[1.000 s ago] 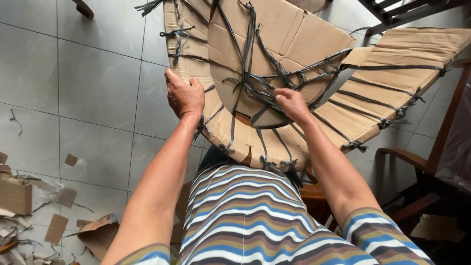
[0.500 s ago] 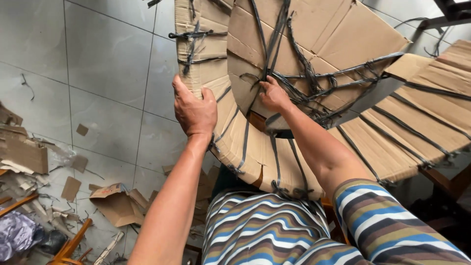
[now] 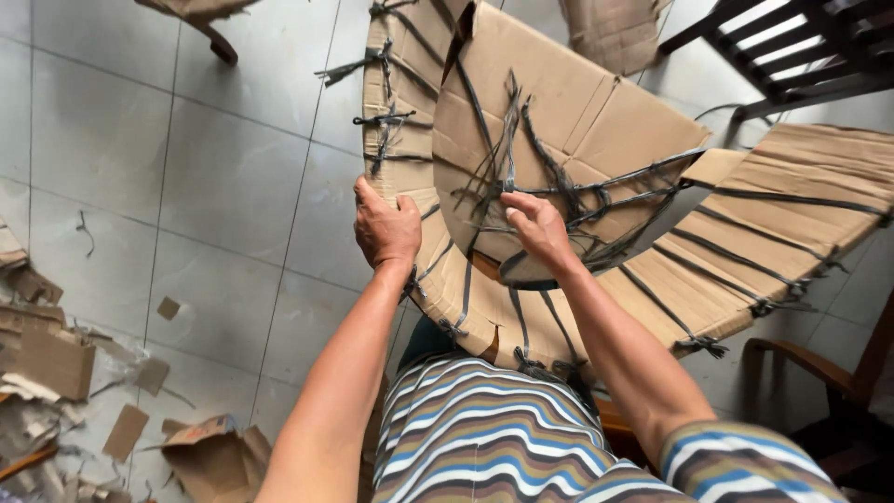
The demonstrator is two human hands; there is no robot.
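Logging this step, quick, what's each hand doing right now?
Left hand: closed, gripping the curved cardboard band at its outer edge.
Right hand: fingers curled around the dark straps on the inner cardboard piece.

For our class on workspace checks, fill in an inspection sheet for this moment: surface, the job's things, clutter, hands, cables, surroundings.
Surface: grey tiled floor; no table seen.
Job's things: curved cardboard structure bound with dark straps, held above the lap.
Clutter: torn cardboard scraps on the floor at left, a crumpled piece near the person's knee.
Hands: left hand grips the curved outer band; right hand touches the straps at the inner rim.
Cables: nothing seen.
Surroundings: dark wooden slatted furniture top right, wooden armrest lower right.
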